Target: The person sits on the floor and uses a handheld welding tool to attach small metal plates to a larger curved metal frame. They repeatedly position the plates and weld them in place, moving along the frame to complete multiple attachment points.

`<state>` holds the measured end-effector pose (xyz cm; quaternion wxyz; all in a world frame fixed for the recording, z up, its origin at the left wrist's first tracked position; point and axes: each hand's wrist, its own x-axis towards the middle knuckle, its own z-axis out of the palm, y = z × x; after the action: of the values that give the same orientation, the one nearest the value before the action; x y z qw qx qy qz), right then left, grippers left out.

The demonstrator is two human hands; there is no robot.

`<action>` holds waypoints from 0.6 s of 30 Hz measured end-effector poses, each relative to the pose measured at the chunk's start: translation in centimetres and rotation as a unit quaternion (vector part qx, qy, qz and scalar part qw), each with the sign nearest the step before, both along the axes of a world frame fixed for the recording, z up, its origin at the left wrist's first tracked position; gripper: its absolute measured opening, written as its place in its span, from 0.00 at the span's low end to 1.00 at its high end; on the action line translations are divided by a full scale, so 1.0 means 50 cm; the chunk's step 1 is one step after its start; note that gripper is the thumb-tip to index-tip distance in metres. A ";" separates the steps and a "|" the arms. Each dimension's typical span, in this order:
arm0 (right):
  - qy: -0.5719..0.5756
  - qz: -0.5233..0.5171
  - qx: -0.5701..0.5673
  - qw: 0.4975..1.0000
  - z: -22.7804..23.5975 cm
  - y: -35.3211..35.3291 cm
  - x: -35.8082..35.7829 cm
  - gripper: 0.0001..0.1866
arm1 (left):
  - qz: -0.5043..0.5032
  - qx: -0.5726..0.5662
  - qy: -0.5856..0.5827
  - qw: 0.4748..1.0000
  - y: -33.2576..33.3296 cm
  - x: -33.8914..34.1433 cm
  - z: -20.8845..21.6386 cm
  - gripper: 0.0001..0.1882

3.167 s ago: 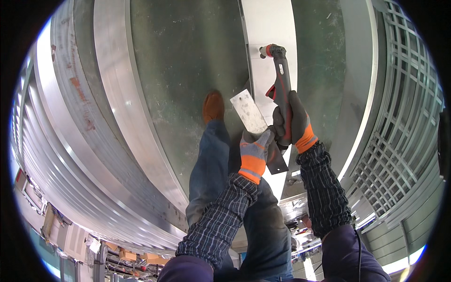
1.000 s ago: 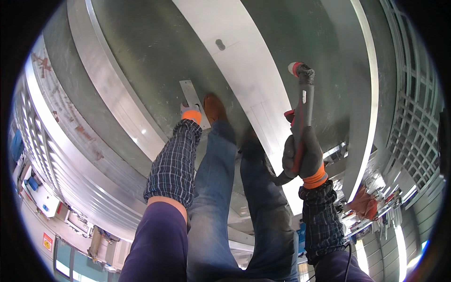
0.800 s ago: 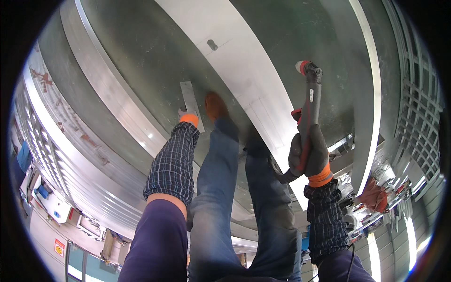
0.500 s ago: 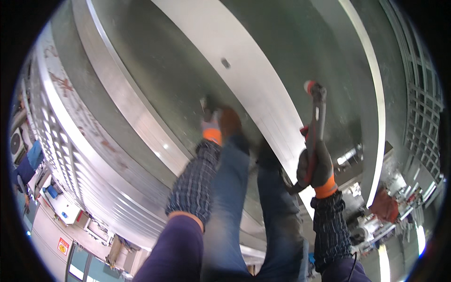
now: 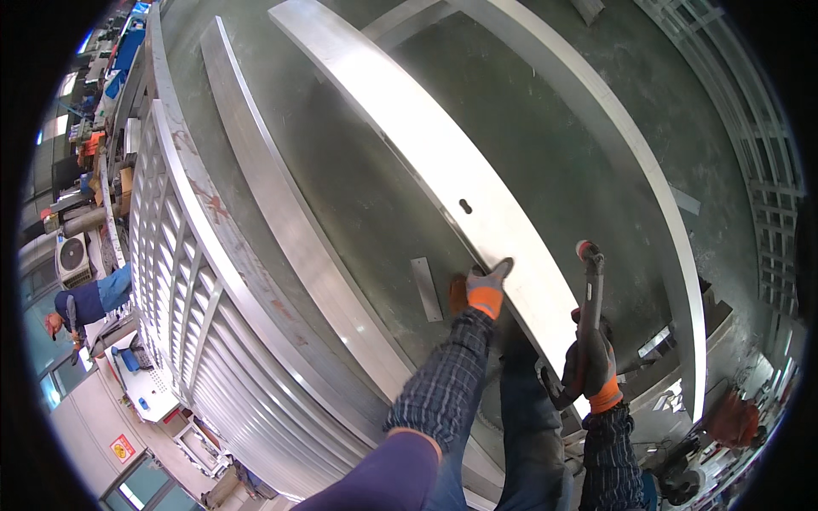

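A long, pale metal beam (image 5: 409, 123) with a small slot runs diagonally in front of me. My left hand (image 5: 490, 283), in a grey glove with an orange cuff, grips its left edge, a digit lying on the bright top face and the rest partly hidden. Over the beam's near end, my right hand (image 5: 595, 362), gloved alike, is closed round a dark bar-shaped tool (image 5: 594, 285) with a red round tip. The tool's exact kind is unclear; a black arm of it sticks out beside the hand. A small flat metal strip (image 5: 427, 289) lies on the floor left of my left hand.
Another metal beam (image 5: 281, 204) lies to the left, beside a stack of slatted metal panels (image 5: 247, 358). A tall-edged frame bar (image 5: 635, 162) curves along the right, with a metal grid (image 5: 771, 200) beyond. Another person (image 5: 89, 298) is at the far left.
My left hand has gone from low over the floor by my shoe to the slotted beam's edge. My right hand still holds the tool. The whole view has shifted.
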<state>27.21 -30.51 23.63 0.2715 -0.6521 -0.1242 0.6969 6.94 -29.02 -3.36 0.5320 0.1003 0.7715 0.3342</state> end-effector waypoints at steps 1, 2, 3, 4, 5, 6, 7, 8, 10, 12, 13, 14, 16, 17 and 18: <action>-0.004 0.011 0.003 1.000 0.008 0.000 0.005 0.30 | -0.074 -0.061 0.003 0.995 0.060 0.013 0.151 0.55; -0.009 0.021 0.006 1.000 0.011 -0.001 0.012 0.30 | -0.138 -0.044 0.100 0.984 0.021 0.044 0.044 0.57; -0.028 0.018 0.004 0.999 0.014 -0.014 0.036 0.30 | -0.141 -0.104 0.077 0.981 0.073 0.094 0.124 0.60; -0.011 -0.010 -0.003 1.000 0.012 -0.034 0.058 0.30 | -0.141 -0.164 0.061 0.974 0.127 0.131 0.214 0.63; -0.020 0.000 0.010 1.000 0.020 -0.023 0.051 0.30 | -0.132 -0.147 0.116 0.973 0.122 0.140 0.185 0.62; -0.041 -0.003 0.020 0.999 0.030 -0.018 0.053 0.30 | -0.135 -0.143 0.109 0.974 0.136 0.159 0.193 0.62; -0.063 -0.007 0.030 0.998 0.034 -0.016 0.056 0.30 | -0.140 -0.147 0.119 0.972 0.157 0.175 0.211 0.61; -0.071 -0.010 0.032 0.997 0.031 -0.017 0.065 0.30 | -0.145 -0.151 0.129 0.969 0.177 0.192 0.230 0.60; -0.084 -0.018 0.031 0.996 0.021 -0.024 0.088 0.32 | -0.145 -0.164 0.137 0.966 0.206 0.216 0.253 0.60; -0.095 -0.029 0.037 0.994 0.007 -0.028 0.110 0.32 | -0.135 -0.171 0.110 0.970 0.206 0.221 0.267 0.61; -0.095 -0.031 0.044 0.994 -0.001 -0.025 0.119 0.33 | -0.089 -0.112 0.108 0.984 0.187 0.224 0.238 0.59; -0.082 -0.017 0.045 0.995 -0.007 -0.021 0.125 0.32 | -0.038 -0.051 0.109 0.992 0.151 0.215 0.175 0.57; -0.081 -0.024 0.047 0.995 -0.026 -0.014 0.126 0.28 | 0.010 0.111 0.035 0.993 0.077 0.168 0.072 0.46; -0.086 -0.032 0.045 0.995 -0.038 -0.011 0.130 0.26 | 0.043 0.142 -0.037 0.988 0.059 0.150 0.053 0.44; -0.112 -0.038 0.039 0.992 -0.051 -0.004 0.135 0.25 | 0.086 0.139 -0.123 0.979 0.053 0.135 0.047 0.42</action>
<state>33.94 -30.71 21.09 0.3074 -0.7191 -0.1558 0.6034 13.68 -26.37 -1.00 0.5729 0.0641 0.6522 0.4923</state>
